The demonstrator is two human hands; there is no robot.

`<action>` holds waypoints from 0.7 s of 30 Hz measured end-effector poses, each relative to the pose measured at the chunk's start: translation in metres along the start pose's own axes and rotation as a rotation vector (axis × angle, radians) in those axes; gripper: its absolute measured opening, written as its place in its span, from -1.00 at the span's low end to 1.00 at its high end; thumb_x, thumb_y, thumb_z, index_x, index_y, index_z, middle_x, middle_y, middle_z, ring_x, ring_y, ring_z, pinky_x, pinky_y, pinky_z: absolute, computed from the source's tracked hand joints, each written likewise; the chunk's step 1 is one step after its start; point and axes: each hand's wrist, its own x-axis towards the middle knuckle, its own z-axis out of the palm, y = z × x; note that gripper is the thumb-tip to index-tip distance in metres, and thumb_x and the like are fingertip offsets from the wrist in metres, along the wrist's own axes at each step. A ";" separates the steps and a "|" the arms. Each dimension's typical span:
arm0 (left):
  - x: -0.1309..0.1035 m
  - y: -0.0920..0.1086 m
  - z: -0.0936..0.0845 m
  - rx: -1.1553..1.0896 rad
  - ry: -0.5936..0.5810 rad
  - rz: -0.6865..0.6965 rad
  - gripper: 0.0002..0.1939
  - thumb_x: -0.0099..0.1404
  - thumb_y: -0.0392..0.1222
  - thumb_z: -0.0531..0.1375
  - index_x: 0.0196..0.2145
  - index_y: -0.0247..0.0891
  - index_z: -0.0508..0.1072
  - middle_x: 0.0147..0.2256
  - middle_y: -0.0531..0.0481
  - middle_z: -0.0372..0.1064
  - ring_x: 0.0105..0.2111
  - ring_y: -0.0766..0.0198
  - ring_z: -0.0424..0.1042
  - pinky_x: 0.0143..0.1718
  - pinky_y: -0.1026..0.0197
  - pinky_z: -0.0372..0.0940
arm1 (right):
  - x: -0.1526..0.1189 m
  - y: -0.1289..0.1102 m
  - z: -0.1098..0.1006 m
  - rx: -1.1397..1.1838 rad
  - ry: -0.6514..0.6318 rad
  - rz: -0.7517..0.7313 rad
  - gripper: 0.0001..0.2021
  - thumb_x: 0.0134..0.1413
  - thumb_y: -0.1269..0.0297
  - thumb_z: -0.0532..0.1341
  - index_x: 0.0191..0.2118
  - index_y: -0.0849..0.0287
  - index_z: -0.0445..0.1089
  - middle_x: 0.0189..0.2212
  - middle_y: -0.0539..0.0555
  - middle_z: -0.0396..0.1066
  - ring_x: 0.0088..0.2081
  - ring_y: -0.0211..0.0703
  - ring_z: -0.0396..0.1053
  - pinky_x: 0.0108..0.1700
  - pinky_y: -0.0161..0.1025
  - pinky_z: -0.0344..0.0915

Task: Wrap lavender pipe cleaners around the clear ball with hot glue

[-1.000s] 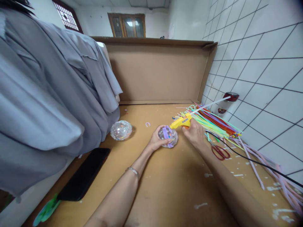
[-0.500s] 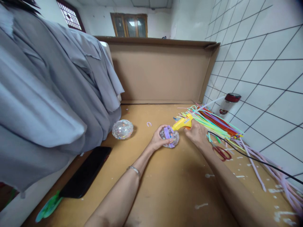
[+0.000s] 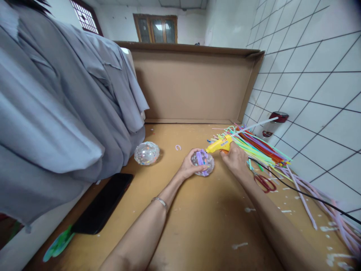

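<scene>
My left hand (image 3: 190, 165) is closed around the left side of a clear faceted plastic bowl (image 3: 209, 168), with its thumb along the near side. Purple pipe cleaner strips (image 3: 200, 158) run across that bowl. In my right hand (image 3: 234, 158) is a yellow hot glue gun (image 3: 220, 145), with a whitish glue stick (image 3: 261, 123) jutting from its back. The nozzle is at the upper edge of the bowl, by the purple strips; whether it touches cannot be made out. A second clear bowl (image 3: 147, 153) and a small curved pipe cleaner piece (image 3: 178, 147) lie to the left.
Colourful pipe cleaners (image 3: 256, 146) lie in a bundle at the right, near red-handled scissors (image 3: 264, 182) and a black cord (image 3: 296, 185). A jar (image 3: 270, 126) stands by the tiled wall. A black phone (image 3: 103, 205) and grey cloth (image 3: 70, 105) are at left; a cardboard panel (image 3: 191, 84) stands behind.
The glue gun has tilted slightly, so its glue stick points lower at the back. The left hand keeps its hold on the bowl, and the view has shifted a little.
</scene>
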 end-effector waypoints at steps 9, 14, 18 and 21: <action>0.000 0.004 0.001 0.018 0.009 0.003 -0.20 -0.27 0.03 0.48 -0.07 -0.26 0.33 -0.12 -0.08 0.38 -0.14 0.16 0.39 -0.04 0.17 0.27 | 0.000 -0.004 -0.001 -0.022 -0.049 0.020 -0.73 0.08 0.18 0.13 -0.16 0.23 0.37 -0.33 0.18 0.47 -0.31 -0.02 0.38 -0.41 -0.23 -0.01; -0.001 0.007 0.002 0.031 0.020 -0.010 -0.19 -0.29 0.04 0.48 -0.08 -0.25 0.33 -0.11 -0.08 0.37 -0.11 0.14 0.38 -0.02 0.17 0.25 | 0.000 -0.002 -0.001 -0.030 -0.042 0.012 -0.73 0.06 0.17 0.14 -0.17 0.23 0.38 -0.34 0.18 0.47 -0.32 -0.02 0.39 -0.42 -0.23 -0.02; -0.001 0.008 0.002 0.033 0.014 -0.011 -0.19 -0.29 0.06 0.48 -0.09 -0.26 0.34 -0.13 -0.06 0.37 -0.14 0.15 0.38 -0.05 0.18 0.25 | 0.001 -0.001 0.000 -0.025 -0.037 -0.002 -0.74 0.05 0.19 0.14 -0.19 0.21 0.39 -0.35 0.17 0.48 -0.33 -0.03 0.39 -0.42 -0.24 -0.02; -0.001 0.007 0.002 0.036 0.013 -0.004 -0.20 -0.28 0.06 0.48 -0.09 -0.26 0.34 -0.14 -0.06 0.38 -0.14 0.16 0.39 -0.05 0.18 0.27 | 0.001 -0.001 0.000 -0.027 -0.035 0.012 -0.74 0.05 0.18 0.14 -0.18 0.21 0.39 -0.34 0.17 0.48 -0.32 -0.03 0.39 -0.41 -0.24 -0.01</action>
